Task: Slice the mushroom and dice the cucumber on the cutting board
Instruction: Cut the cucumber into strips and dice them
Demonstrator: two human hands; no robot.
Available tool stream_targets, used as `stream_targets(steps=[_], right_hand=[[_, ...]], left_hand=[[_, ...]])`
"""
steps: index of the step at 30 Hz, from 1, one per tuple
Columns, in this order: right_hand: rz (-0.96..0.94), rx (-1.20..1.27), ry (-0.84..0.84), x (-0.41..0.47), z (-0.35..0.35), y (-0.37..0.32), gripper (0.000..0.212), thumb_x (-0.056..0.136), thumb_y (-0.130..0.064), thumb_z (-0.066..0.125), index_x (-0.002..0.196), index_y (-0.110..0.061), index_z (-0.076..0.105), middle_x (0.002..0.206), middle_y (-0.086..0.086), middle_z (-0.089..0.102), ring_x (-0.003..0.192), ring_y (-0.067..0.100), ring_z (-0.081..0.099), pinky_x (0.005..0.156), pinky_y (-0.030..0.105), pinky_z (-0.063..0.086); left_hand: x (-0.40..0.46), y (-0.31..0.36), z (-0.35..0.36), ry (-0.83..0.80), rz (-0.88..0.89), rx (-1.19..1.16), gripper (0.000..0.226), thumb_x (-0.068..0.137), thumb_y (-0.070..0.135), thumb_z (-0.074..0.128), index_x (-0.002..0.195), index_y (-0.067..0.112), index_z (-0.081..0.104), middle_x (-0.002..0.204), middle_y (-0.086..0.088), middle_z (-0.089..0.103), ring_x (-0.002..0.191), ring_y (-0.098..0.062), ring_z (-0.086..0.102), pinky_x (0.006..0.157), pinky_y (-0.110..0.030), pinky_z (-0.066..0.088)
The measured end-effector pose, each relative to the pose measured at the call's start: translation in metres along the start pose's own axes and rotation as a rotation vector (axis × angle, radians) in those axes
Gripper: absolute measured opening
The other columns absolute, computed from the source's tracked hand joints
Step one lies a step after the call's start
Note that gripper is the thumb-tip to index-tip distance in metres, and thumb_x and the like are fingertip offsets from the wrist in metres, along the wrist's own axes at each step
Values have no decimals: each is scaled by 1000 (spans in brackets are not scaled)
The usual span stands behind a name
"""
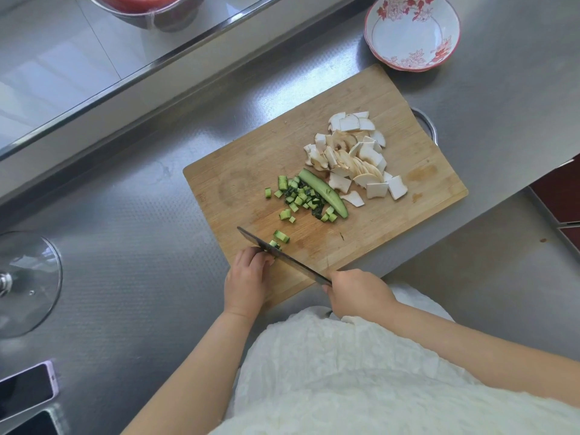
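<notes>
On the cutting board (251, 171), the right hand (357, 293) grips the knife (282, 257). Left hand (248, 277) fingers curl on a small, wet, slippery cucumber piece (274, 244). Hold it gently from the top, fingertips tucked back.

A kitchen: a stainless steel counter (131, 215) carries a wooden cutting board (266, 158), a floral bowl (411, 31) at one o'clock and a glass pot lid (28, 284) at nine.

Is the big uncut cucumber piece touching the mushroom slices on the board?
Apart. The head view shows bare cutting board between the long cucumber piece and the nearest mushroom slices, though the gap is narrow.
</notes>
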State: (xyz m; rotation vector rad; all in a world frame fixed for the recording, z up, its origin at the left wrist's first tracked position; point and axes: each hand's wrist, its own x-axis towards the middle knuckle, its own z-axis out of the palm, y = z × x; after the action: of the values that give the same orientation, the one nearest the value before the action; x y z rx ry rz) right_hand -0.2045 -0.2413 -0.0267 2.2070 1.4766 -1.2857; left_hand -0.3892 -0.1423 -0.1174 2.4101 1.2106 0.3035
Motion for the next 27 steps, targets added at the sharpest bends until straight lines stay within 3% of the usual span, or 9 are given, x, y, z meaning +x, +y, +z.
stream_targets(steps=[6, 8, 10, 13, 15, 17, 19, 22, 27], right_hand=[[24, -27, -48, 7, 6, -3, 9, 96, -15, 44, 91, -14, 52, 84, 6, 54, 70, 24, 47, 57, 31, 37], [43, -14, -52, 10, 8, -4, 10, 95, -14, 45, 93, -12, 54, 77, 3, 51, 70, 24, 48, 57, 31, 38], [60, 12, -55, 12, 9, -3, 12, 95, -15, 45, 94, -11, 57, 71, 0, 47, 70, 23, 50, 56, 30, 39], [67, 68, -27, 11, 11, 0, 22, 99, -27, 43, 82, -15, 50, 70, 0, 47, 70, 23, 53, 57, 30, 41], [85, 105, -6, 9, 10, 2, 33, 100, -34, 40, 72, -17, 43, 69, -1, 47, 71, 24, 53, 58, 31, 41], [113, 142, 10, 9, 6, 3, 33, 101, -36, 38, 77, -15, 46, 77, 4, 55, 73, 25, 53, 59, 31, 41], [101, 160, 18, 9, 2, 3, 31, 101, -36, 38, 89, -12, 53, 88, 9, 62, 76, 26, 54, 61, 31, 42], [20, 108, -15, 6, 3, 0, 28, 101, -35, 39, 93, -13, 54, 84, 8, 57, 80, 28, 56, 61, 32, 41], [-43, 7, -43, 7, 9, -2, 30, 101, -33, 37, 104, -12, 59, 92, 9, 63, 72, 26, 51, 59, 32, 41]], left_hand=[[-3, -7, 5, -2, 4, -2, 17, 73, -6, 74, 86, 5, 70, 89, -8, 64, 85, -20, 49, 59, -31, 46], [-3, -9, 6, 3, 19, 8, 7, 81, 3, 66, 86, 5, 70, 88, -8, 64, 84, -21, 50, 57, -32, 47], [-3, -9, 5, 0, 23, 5, 21, 87, 16, 52, 86, 5, 70, 88, -7, 64, 83, -21, 50, 56, -33, 48], [-2, -6, 3, 6, 25, -2, 27, 88, 21, 48, 85, 5, 70, 87, -7, 63, 81, -22, 53, 56, -30, 45], [-1, -7, 1, 10, 26, -8, 14, 86, 13, 58, 82, 6, 69, 86, -6, 63, 80, -23, 55, 56, -29, 44], [-1, -8, 0, 16, 30, -27, 4, 83, 7, 65, 81, 7, 69, 85, -5, 63, 79, -21, 55, 56, -27, 44], [-4, -9, 0, 43, 4, -59, 17, 88, 17, 57, 82, 7, 70, 86, -4, 63, 81, -18, 54, 61, -25, 43], [-11, -14, -6, 75, -84, -89, 28, 90, 26, 50, 87, 8, 71, 90, -3, 64, 87, -15, 51, 70, -24, 41], [-17, -25, -5, 24, -84, -52, 25, 90, 25, 53, 87, 8, 71, 92, -3, 63, 86, -17, 52, 69, -26, 43]])
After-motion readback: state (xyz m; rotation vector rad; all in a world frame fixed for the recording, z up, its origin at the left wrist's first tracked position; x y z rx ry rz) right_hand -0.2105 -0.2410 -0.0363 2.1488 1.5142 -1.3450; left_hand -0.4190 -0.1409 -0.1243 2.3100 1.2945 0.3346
